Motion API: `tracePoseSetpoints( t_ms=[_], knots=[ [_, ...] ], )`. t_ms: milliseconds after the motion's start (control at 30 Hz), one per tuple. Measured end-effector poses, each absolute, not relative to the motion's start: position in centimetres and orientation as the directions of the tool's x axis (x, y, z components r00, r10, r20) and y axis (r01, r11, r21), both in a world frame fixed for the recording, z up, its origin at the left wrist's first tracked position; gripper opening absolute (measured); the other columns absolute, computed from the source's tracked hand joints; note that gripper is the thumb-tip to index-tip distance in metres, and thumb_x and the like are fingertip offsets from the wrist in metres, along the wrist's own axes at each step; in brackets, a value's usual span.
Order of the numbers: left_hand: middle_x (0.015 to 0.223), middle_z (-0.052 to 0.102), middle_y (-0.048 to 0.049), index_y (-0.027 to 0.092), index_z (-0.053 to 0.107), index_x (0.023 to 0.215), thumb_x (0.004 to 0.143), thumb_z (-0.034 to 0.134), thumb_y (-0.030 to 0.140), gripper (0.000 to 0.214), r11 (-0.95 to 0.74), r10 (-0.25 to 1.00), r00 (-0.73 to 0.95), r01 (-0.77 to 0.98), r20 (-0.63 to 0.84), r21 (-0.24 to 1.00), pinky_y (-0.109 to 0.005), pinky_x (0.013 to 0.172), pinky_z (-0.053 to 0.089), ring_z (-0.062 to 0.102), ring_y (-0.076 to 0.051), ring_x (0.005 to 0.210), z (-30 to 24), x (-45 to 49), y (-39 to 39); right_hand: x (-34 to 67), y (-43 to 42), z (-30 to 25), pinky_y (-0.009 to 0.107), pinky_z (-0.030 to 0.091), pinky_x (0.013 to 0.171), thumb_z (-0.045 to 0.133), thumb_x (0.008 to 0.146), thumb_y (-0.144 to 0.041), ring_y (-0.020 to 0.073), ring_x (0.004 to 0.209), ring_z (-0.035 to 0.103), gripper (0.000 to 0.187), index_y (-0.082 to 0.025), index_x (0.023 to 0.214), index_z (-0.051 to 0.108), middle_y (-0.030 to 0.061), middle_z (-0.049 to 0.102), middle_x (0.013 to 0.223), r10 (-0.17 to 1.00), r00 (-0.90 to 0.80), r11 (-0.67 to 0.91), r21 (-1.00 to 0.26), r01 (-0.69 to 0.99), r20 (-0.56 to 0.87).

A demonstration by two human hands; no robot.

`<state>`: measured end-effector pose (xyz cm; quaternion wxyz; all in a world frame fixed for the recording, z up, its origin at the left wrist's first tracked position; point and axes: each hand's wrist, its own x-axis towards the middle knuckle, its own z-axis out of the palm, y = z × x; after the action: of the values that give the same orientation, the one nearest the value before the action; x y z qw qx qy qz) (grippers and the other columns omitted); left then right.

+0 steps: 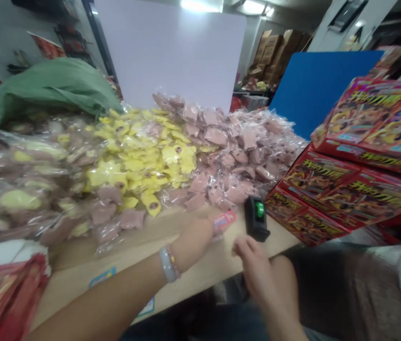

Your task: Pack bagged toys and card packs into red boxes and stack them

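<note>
1. Pink-and-blue printed card (226, 219), small and flat, lies right of centre in the frame, over the pale wooden counter (177, 294); our left hand (193, 239) covers its near end.
2. We cannot tell whether the left fingers grip the card or only press it, since blur and the back of the hand hide them. Our right hand (253, 255), lower right of centre, has its fingers drawn in narrow; nothing shows between them.
3. We judge the step in hand to be placing or steadying the card near the black plastic tape dispenser with a green roll (256, 219). As we read it, the next move calls for a still left hand and careful right fingertips beside the dispenser.
4. We cannot read the card's lettering. Our left forearm partly hides a blue-edged paper card (102, 278); the right edge cuts off the stacked red printed boxes (331, 189). Single pieces blur together in the yellow and pink film-wrapped heap (177, 156).
</note>
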<state>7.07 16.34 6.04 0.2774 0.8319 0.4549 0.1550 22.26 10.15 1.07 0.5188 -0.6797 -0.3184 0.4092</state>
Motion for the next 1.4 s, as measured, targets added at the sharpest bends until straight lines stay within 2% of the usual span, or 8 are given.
tracePoseSetpoints(
  t_ms=[267,433,533,733,900,1167,1267,1400],
  knots=[
    [0.083,0.064,-0.0105,0.012,0.053,0.099,0.085,0.046,0.032,0.026,-0.563,0.797,0.600,0.697,0.068,0.444,-0.031,0.062,0.049,0.062,-0.024,0.071,8.4,4.9,10.9,21.0,8.1,0.6,0.034,0.045,0.065,0.074,0.048,-0.038,0.0248,0.080,0.054,0.046,-0.024,0.085,0.051,0.0042,0.059,0.085,0.917,0.364,-0.236,-0.959,0.158,-0.166],
    [0.122,0.052,-0.0139,0.015,0.032,0.127,0.083,0.051,0.037,0.052,-0.364,0.931,0.309,0.778,0.192,0.512,-0.033,0.088,0.046,0.051,-0.023,0.111,6.6,-3.7,7.3,19.8,11.8,1.4,0.037,0.048,0.064,0.057,0.070,-0.046,0.0266,0.073,0.061,0.036,-0.016,0.090,0.057,0.0074,0.065,0.077,0.991,0.075,-0.136,-0.840,0.526,-0.114],
    [0.132,0.041,-0.0205,0.010,0.032,0.129,0.076,0.060,0.032,0.064,-0.222,0.972,0.235,0.895,0.013,0.388,-0.044,0.098,0.037,0.040,-0.030,0.122,2.1,-11.6,4.1,16.0,14.2,0.1,0.046,0.046,0.074,0.055,0.073,-0.040,0.0339,0.088,0.058,0.039,-0.009,0.098,0.059,0.0158,0.064,0.091,0.991,0.121,-0.119,-0.722,0.681,-0.050],
    [0.134,0.043,-0.0095,0.016,0.043,0.126,0.080,0.042,0.004,0.047,-0.230,0.960,0.272,0.896,-0.060,0.379,-0.039,0.104,0.031,0.040,-0.022,0.123,-3.8,-17.4,-1.7,8.0,8.0,-5.2,0.044,0.041,0.089,0.053,0.078,-0.023,0.0289,0.106,0.052,0.040,-0.015,0.117,0.053,0.0147,0.057,0.118,0.754,-0.614,0.656,-0.305,0.690,0.234],
    [0.122,0.056,-0.0086,0.015,0.049,0.120,0.080,0.038,0.003,0.043,-0.218,0.967,0.253,0.884,-0.031,0.413,-0.030,0.096,0.041,0.053,-0.017,0.110,-3.7,-16.5,-0.7,5.1,3.9,-7.8,0.036,0.045,0.088,0.047,0.076,-0.003,0.0244,0.104,0.054,0.035,-0.015,0.105,0.061,0.0105,0.063,0.109,0.592,-0.771,0.806,-0.185,0.563,0.235],
    [0.114,0.060,-0.0090,0.017,0.048,0.119,0.083,0.033,0.009,0.040,-0.019,0.982,-0.088,0.835,0.168,0.550,-0.034,0.091,0.045,0.057,-0.017,0.102,-3.8,-18.4,1.1,4.8,6.5,-3.5,0.030,0.046,0.066,0.043,0.084,-0.020,0.0190,0.071,0.057,0.020,-0.017,0.075,0.060,0.0061,0.059,0.074,0.895,-0.444,0.332,-0.714,0.617,0.033],
    [0.106,0.063,-0.0093,0.016,0.054,0.112,0.083,0.040,0.022,0.032,0.095,0.903,-0.400,0.539,0.156,0.837,-0.037,0.089,0.046,0.059,-0.021,0.099,-2.6,-15.5,1.7,4.5,7.4,-1.8,0.028,0.044,0.063,0.049,0.082,-0.034,0.0160,0.067,0.055,0.016,-0.020,0.074,0.054,0.0004,0.056,0.067,0.992,-0.111,-0.037,-0.982,0.187,-0.058],
    [0.096,0.064,-0.0096,0.013,0.054,0.111,0.080,0.048,0.038,0.040,0.224,0.945,-0.194,-0.203,-0.264,0.953,-0.033,0.069,0.053,0.063,-0.020,0.079,-0.6,-6.8,3.8,6.4,7.8,0.3,0.025,0.046,0.061,0.064,0.072,-0.035,0.0144,0.070,0.059,0.020,-0.021,0.083,0.053,-0.0017,0.062,0.075,0.941,-0.116,-0.335,-0.816,-0.472,-0.319]
  ],
)
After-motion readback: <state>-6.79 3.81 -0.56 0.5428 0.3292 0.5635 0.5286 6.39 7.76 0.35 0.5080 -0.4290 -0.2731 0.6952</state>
